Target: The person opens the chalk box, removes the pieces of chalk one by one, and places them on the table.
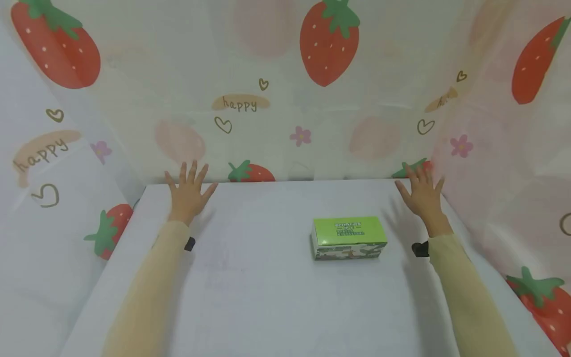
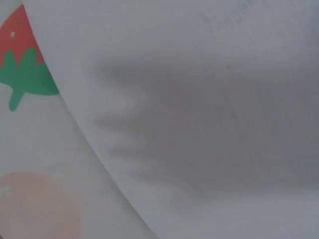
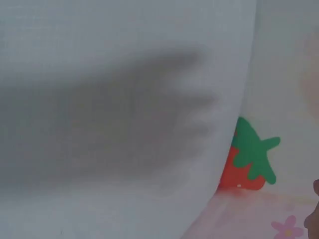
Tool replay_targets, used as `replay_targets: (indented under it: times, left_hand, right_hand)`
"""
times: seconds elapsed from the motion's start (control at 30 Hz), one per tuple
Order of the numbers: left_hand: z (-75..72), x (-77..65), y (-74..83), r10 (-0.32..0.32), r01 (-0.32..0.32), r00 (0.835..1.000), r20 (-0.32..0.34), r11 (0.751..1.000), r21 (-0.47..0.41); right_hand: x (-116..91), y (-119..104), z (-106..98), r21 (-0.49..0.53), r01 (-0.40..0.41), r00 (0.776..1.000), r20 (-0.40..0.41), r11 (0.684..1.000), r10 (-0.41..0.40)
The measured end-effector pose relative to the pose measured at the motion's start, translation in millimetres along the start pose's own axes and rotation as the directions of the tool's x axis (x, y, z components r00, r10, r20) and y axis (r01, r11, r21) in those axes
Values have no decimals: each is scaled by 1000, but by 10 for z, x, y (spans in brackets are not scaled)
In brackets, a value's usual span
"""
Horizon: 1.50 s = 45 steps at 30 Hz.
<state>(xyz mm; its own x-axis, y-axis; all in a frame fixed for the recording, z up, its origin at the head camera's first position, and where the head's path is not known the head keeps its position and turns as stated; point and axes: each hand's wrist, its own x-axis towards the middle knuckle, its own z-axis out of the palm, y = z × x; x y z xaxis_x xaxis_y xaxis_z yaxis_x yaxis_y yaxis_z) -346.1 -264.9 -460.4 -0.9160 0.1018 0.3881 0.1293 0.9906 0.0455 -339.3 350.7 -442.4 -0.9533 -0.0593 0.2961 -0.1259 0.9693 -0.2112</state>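
In the head view my left hand (image 1: 187, 195) is held out over the far left of the white table, its fingers spread and nothing in it. My right hand (image 1: 424, 198) is raised the same way over the far right, also with spread fingers and bare. A small green box (image 1: 349, 231) with printed lettering on top and patterned sides lies on the table, right of the middle. It sits between the two forearms, nearer to my right hand, which is apart from it. Both wrist views show a blurred hand shadow on the white surface.
The white table (image 1: 250, 297) ends at a back curtain (image 1: 285, 119) printed with strawberries, hearts and flowers. Similar printed sheets stand along the left (image 1: 58, 267) and right sides. A small black piece (image 1: 421, 249) sits at the right wrist, another (image 1: 190, 244) at the left.
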Motion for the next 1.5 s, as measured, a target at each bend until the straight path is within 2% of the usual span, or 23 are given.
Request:
replay_targets:
  times: [0.13,0.27,0.43,0.6,0.87,0.97,1.1,1.17,1.3,1.33,1.5]
  left_hand:
    - [-14,-30,158,7,-9,999,-31,997,-72]
    - [-60,-100,391,27,-33,999,-43,988,-154]
    - [-72,-281,741,61,-65,998,-25,960,-272]
    - [-64,-503,1113,118,-112,993,-12,907,-406]
    - [65,-808,1674,205,-143,978,36,789,-598]
    - [142,-879,1848,226,-151,973,43,766,-624]
    - [233,-951,2061,256,-116,959,118,740,-662]
    - [260,-969,2165,274,-73,945,178,709,-701]
    - [327,-979,2375,304,-6,915,267,671,-742]
    - [343,-974,2422,311,6,908,280,659,-752]
    - [440,-943,2571,329,26,893,306,641,-767]
  right_hand:
    - [-149,-63,-15,133,42,999,2,990,-43]
    - [-343,-97,2,233,112,994,-14,966,-112]
    - [-606,-178,39,316,138,986,46,939,-160]
    - [-780,-370,93,348,198,968,77,916,-238]
    - [-938,-645,167,325,320,935,42,890,-352]
    - [-950,-732,212,302,373,918,21,877,-397]
    - [-942,-847,274,257,444,889,-7,858,-458]
    - [-931,-904,298,243,478,872,-16,844,-489]
    - [-916,-983,332,224,523,845,-10,823,-534]
    - [-915,-994,339,224,528,841,-4,819,-541]
    - [-920,-1015,384,222,535,834,18,815,-552]
